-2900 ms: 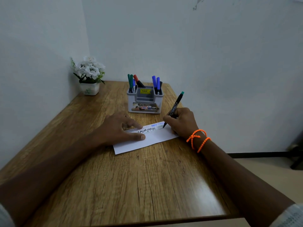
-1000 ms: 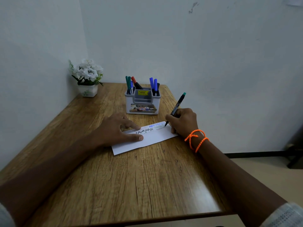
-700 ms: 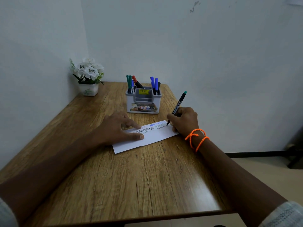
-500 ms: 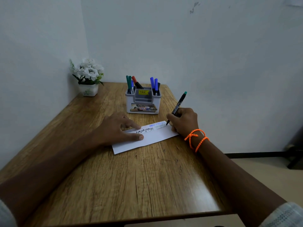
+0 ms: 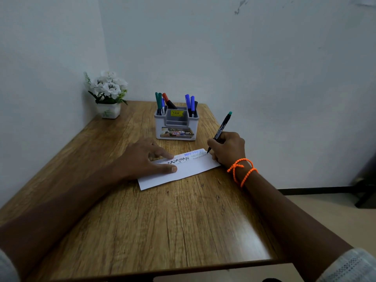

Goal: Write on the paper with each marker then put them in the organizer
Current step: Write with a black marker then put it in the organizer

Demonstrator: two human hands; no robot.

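Note:
A white strip of paper (image 5: 189, 169) with several zigzag scribbles lies on the wooden table (image 5: 162, 220). My left hand (image 5: 142, 159) lies flat on the paper's left part, fingers straight, pressing it down. My right hand (image 5: 227, 147) grips a black marker with a green end (image 5: 222, 126), its tip touching the paper's far right corner. Behind the paper stands a grey-white organizer (image 5: 176, 125) holding several green, red, blue and black markers.
A small white pot of white flowers (image 5: 107, 96) stands in the table's back left corner against the wall. Walls close the table on the left and back. The table's right edge drops to the floor, with a dark object (image 5: 364, 188) there.
The marker tip has crept rightward along the paper, lengthening the fine zigzag line. My left hand has stayed in place on the paper.

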